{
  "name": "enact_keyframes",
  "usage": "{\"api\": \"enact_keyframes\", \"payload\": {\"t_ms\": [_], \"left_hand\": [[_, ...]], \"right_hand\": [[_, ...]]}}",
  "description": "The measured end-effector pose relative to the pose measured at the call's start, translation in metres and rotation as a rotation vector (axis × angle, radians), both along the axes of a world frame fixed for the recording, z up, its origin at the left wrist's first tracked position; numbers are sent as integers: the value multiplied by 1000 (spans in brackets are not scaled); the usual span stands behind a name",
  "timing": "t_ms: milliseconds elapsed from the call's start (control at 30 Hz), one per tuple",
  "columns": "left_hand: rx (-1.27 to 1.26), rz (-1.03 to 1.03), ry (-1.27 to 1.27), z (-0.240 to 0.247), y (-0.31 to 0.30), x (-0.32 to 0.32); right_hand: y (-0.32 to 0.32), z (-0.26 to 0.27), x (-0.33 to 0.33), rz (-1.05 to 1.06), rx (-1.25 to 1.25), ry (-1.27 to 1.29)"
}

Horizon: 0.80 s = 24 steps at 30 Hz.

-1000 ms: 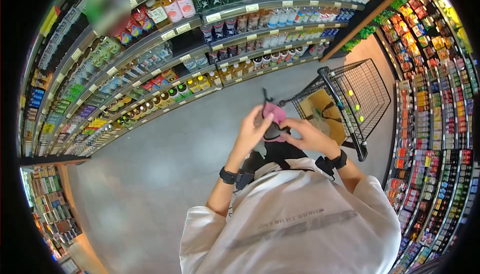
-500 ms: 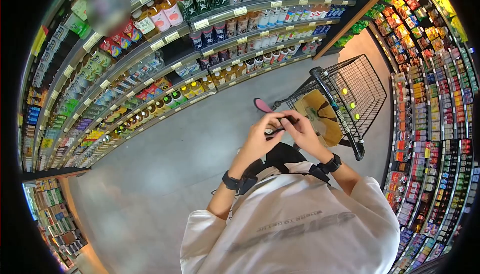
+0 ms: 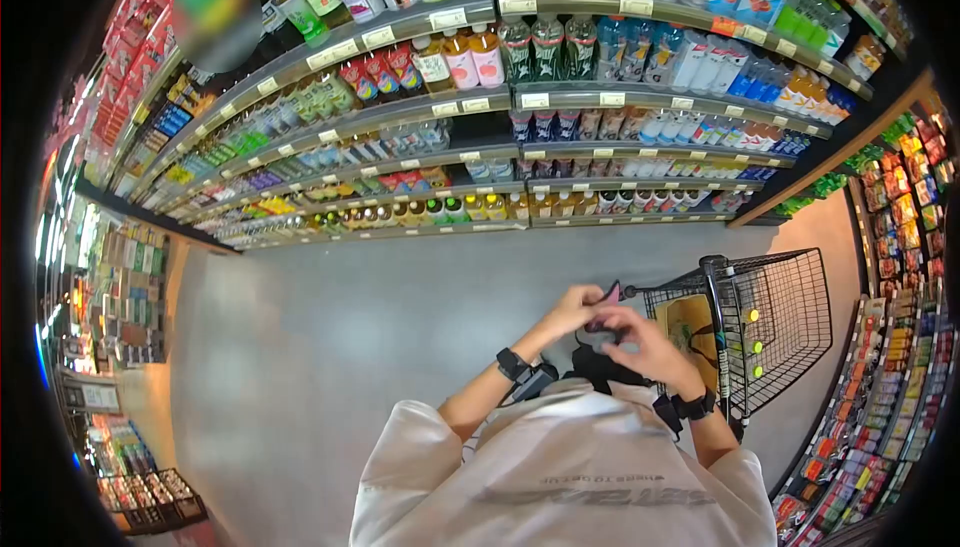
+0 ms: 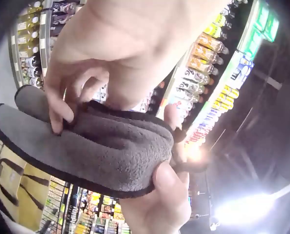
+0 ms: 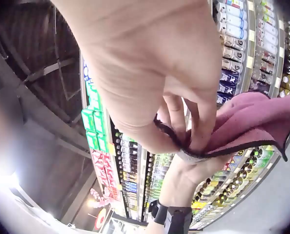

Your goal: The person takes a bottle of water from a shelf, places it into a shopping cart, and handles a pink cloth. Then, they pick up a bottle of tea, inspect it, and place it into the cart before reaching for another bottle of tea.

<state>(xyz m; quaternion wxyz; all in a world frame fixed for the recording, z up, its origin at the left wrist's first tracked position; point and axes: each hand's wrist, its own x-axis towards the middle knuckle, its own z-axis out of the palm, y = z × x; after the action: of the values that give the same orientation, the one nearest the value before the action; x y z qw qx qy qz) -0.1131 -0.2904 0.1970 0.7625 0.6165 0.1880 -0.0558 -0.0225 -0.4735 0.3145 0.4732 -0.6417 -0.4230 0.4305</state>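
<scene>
Cloth [image 3: 603, 299], pink and grey, held at chest height between both hands, its length running left to right: left hand [image 3: 568, 309] pinches the left end, right hand [image 3: 648, 345] the right end, cart [image 3: 790, 307] just right.

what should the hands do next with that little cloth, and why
Probably press the fold shut: the left hand and right hand both pinch the black-edged cloth, which looks doubled over between them, held in the air near the cart.
</scene>
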Motion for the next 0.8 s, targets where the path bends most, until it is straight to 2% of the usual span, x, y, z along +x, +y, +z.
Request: {"api": "enact_keyframes", "payload": {"t_ms": [33, 100, 167, 267, 333, 367, 467, 533, 633, 667, 733, 800], "left_hand": [[18, 47, 56, 9, -1, 6], [389, 255, -163, 30, -1, 12], [723, 379, -432, 29, 10, 24], [246, 198, -196, 64, 13, 25], [197, 127, -225, 63, 8, 31], [174, 92, -239, 63, 4, 32], [64, 215, -197, 78, -2, 43], [8, 310, -167, 85, -10, 50], [324, 290, -161, 97, -18, 53], [342, 290, -55, 84, -16, 50], [344, 390, -124, 81, -17, 52], [376, 449, -192, 85, -14, 50]], "right_hand": [[2, 0, 9, -44, 62, -60], [-1, -1, 37, -50, -123, -183], [3, 0, 55, -55, 32, -254], [18, 1, 76, -72, 251, -316], [28, 1, 86, -81, 336, -250], [32, 0, 92, -114, 295, -227], [41, -11, 109, -226, 198, -92], [47, -25, 124, -192, 248, -120], [53, -26, 146, -89, 267, -100], [57, -25, 149, -80, 288, -92], [62, -30, 151, -81, 327, -44], [64, -41, 149, -56, 310, 181]]}}
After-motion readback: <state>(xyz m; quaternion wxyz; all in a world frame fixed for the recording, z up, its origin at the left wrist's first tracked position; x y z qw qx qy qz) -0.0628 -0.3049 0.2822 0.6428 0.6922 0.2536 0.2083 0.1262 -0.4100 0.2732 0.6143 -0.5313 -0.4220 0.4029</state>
